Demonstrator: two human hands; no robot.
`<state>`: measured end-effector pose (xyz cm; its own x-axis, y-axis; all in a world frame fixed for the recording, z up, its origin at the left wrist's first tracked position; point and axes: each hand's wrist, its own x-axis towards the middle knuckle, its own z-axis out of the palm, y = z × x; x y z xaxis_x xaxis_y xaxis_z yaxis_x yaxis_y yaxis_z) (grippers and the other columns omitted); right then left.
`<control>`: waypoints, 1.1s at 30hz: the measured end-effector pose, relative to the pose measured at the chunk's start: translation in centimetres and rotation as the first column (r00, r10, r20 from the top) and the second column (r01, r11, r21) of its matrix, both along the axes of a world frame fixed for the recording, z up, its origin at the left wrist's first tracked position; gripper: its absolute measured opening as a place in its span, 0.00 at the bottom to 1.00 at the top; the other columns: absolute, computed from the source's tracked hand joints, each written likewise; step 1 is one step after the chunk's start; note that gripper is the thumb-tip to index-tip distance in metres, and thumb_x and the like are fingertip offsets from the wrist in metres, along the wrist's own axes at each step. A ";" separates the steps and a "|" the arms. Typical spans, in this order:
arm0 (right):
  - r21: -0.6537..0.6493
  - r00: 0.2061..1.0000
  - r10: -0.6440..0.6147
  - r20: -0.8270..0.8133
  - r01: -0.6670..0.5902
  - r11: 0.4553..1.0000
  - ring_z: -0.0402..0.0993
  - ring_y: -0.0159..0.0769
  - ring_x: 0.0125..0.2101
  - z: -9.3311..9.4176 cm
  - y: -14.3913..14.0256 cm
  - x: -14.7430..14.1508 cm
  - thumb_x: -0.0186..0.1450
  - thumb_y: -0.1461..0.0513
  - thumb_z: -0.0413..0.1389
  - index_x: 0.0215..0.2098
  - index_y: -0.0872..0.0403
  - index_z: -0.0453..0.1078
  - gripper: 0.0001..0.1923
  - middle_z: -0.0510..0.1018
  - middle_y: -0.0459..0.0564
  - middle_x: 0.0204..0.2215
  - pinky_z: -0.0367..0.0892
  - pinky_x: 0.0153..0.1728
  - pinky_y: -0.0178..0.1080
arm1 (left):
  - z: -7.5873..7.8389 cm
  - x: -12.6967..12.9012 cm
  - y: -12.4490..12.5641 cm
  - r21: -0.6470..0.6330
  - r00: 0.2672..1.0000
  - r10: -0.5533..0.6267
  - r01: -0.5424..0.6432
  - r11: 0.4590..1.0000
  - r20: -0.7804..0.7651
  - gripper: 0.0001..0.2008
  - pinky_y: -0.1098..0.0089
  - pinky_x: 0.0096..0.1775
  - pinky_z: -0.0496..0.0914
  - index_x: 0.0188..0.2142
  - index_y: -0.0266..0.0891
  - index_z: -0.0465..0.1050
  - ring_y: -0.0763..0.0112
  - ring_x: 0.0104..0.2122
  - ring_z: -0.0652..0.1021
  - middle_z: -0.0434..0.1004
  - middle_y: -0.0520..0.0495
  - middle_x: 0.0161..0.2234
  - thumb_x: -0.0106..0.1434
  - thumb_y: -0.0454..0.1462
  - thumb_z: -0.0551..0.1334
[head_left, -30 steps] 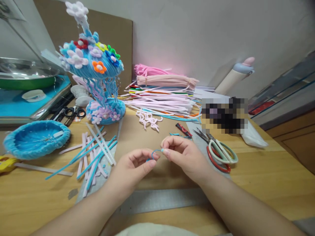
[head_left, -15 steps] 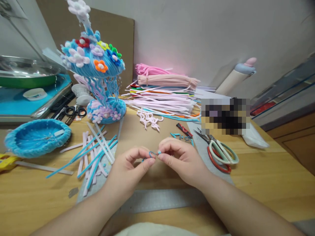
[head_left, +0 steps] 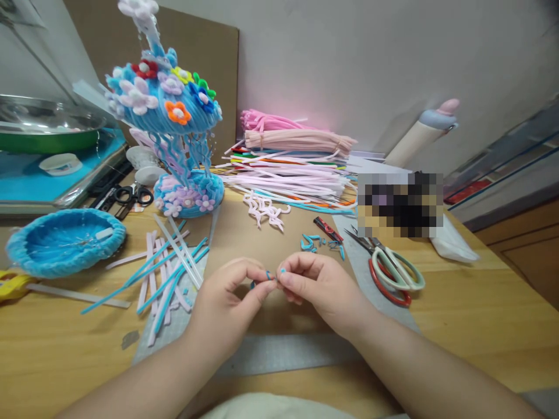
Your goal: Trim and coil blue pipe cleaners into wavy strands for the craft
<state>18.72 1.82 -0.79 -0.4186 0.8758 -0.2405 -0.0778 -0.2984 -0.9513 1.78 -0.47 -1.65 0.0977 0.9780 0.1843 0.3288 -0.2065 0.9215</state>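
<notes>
You're at a home craft corner. Stacked pipe cleaners [head_left: 292, 169], scissors [head_left: 391, 270] and a finished flower ornament [head_left: 174, 122] crowd your wooden surface [head_left: 480, 302].

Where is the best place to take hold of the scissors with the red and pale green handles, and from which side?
Grip the scissors by the handle loops, which lie toward the person at the near right. Probably come from above on that side: the scissors lie flat on the table, and the closed blades point away to the upper left, toward the small blue pieces.
</notes>
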 end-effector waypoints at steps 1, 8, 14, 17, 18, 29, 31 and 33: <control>-0.020 1.000 0.004 -0.027 -0.004 1.000 0.60 0.26 0.20 -0.1 0.1 0.1 0.56 0.54 0.62 0.27 0.55 0.68 0.13 0.68 0.42 0.20 0.56 0.23 0.32 | -0.1 0.1 0.1 -0.072 0.998 0.010 -0.006 0.997 0.065 0.04 0.71 0.37 0.67 0.27 0.40 0.71 0.70 0.32 0.76 0.76 0.50 0.29 0.57 0.36 0.63; 0.005 0.995 -0.077 -0.071 0.077 0.997 0.62 0.26 0.21 -0.7 0.7 0.3 0.57 0.55 0.62 0.30 0.55 0.69 0.12 0.71 0.43 0.23 0.57 0.23 0.31 | 0.4 0.4 0.4 -0.417 0.859 0.107 0.130 0.900 0.501 0.12 0.71 0.36 0.68 0.33 0.39 0.68 0.71 0.30 0.75 0.76 0.51 0.31 0.55 0.44 0.65; 0.149 0.990 -0.139 0.037 0.133 0.980 0.63 0.27 0.23 -0.5 0.9 0.3 0.56 0.56 0.63 0.30 0.54 0.70 0.11 0.70 0.43 0.23 0.60 0.25 0.33 | 0.5 0.2 0.4 -0.508 0.757 0.094 0.334 0.794 0.646 0.15 0.71 0.36 0.66 0.36 0.37 0.70 0.74 0.30 0.74 0.76 0.48 0.33 0.62 0.47 0.58; 0.211 0.990 -0.128 0.055 0.114 0.971 0.66 0.29 0.25 -0.4 0.9 0.2 0.56 0.56 0.62 0.30 0.53 0.71 0.10 0.72 0.44 0.25 0.62 0.27 0.34 | 0.3 0.2 0.5 -0.516 0.765 0.060 0.372 0.772 0.641 0.14 0.73 0.35 0.66 0.37 0.36 0.72 0.76 0.30 0.74 0.76 0.48 0.33 0.60 0.45 0.61; 0.225 0.992 -0.117 0.056 0.102 0.969 0.67 0.29 0.26 -0.4 0.9 0.2 0.56 0.57 0.62 0.30 0.53 0.71 0.09 0.73 0.44 0.25 0.62 0.28 0.34 | 0.3 0.2 0.5 -0.518 0.767 0.062 0.369 0.771 0.639 0.14 0.74 0.34 0.66 0.37 0.36 0.72 0.76 0.29 0.73 0.76 0.49 0.32 0.59 0.45 0.63; 0.420 0.984 -0.151 0.094 0.099 0.902 0.70 0.33 0.30 -0.3 0.6 0.0 0.59 0.61 0.60 0.29 0.52 0.73 0.03 0.73 0.47 0.27 0.65 0.33 0.37 | 0.2 0.2 0.5 -0.446 0.808 0.065 0.255 0.858 0.586 0.12 0.73 0.35 0.71 0.35 0.38 0.76 0.72 0.34 0.77 0.80 0.49 0.33 0.49 0.36 0.71; 0.451 0.981 -0.165 0.104 0.102 0.887 0.70 0.34 0.30 -0.3 0.6 -0.1 0.59 0.61 0.59 0.28 0.52 0.73 0.03 0.73 0.47 0.27 0.64 0.32 0.37 | 0.1 0.3 0.5 -0.446 0.825 0.058 0.243 0.861 0.562 0.11 0.71 0.36 0.72 0.33 0.38 0.76 0.70 0.33 0.77 0.80 0.49 0.32 0.49 0.36 0.70; 0.477 0.976 -0.174 0.128 0.093 0.874 0.69 0.33 0.29 -0.4 0.5 -0.1 0.59 0.62 0.59 0.28 0.52 0.72 0.03 0.72 0.47 0.26 0.64 0.31 0.37 | 0.0 0.3 0.5 -0.438 0.843 0.046 0.231 0.869 0.535 0.11 0.70 0.35 0.72 0.33 0.38 0.76 0.69 0.32 0.78 0.81 0.48 0.32 0.49 0.37 0.70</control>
